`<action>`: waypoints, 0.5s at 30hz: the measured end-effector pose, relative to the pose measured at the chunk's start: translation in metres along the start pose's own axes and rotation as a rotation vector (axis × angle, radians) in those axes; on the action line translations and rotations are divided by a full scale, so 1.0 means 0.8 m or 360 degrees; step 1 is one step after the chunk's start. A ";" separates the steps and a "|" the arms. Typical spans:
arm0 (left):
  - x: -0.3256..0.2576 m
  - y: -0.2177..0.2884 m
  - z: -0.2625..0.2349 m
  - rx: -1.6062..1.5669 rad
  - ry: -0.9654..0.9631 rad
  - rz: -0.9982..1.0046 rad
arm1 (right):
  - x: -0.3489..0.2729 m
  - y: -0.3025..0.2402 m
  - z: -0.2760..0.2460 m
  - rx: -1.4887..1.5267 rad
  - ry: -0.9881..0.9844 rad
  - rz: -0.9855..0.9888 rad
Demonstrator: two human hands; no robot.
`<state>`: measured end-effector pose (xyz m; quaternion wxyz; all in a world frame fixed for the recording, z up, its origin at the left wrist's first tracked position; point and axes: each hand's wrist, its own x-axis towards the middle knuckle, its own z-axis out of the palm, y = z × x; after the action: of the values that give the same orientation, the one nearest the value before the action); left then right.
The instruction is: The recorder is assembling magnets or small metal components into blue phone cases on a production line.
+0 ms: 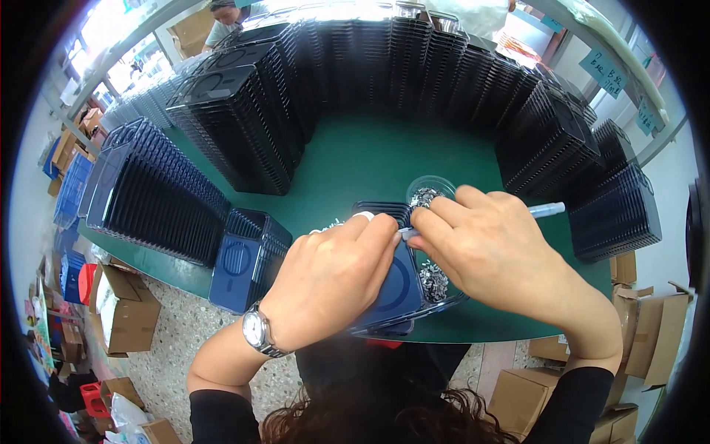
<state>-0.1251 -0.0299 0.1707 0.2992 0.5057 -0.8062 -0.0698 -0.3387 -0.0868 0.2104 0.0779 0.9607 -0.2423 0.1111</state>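
Note:
My left hand (336, 274) presses down on a dark blue phone case (396, 292) that lies in a clear plastic tray at the near edge of the green table (370, 159). A watch sits on that wrist. My right hand (492, 248) pinches a thin white pen-like tool (546, 210), its tip meeting my left fingertips over the case. Small silvery parts (434, 281) lie in the tray beside the case, and more fill a small clear round cup (426, 194) just beyond my hands.
Tall stacks of dark trays (244, 126) ring the table on the left, back and right (584, 170). A short stack with a blue case on top (244, 259) stands left of my hand. Cardboard boxes (126, 314) sit on the floor. Another person (225, 18) is behind.

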 end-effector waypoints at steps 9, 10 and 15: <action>0.005 0.021 -0.046 -0.0135 0.0026 -0.0016 | 0.006 0.014 0.013 -0.0225 0.0661 -0.0140; 0.005 0.025 -0.062 -0.0121 0.0039 -0.0021 | 0.005 0.018 0.015 -0.0225 0.0673 -0.0155; -0.002 -0.010 -0.084 -0.1456 -0.0701 -0.0509 | 0.007 0.027 0.023 -0.0458 0.1362 -0.0308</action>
<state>-0.0809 -0.0196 0.2214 0.2983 0.4135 -0.6500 -0.5635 -0.3412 -0.1118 0.1958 0.3135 0.8261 -0.1106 0.4551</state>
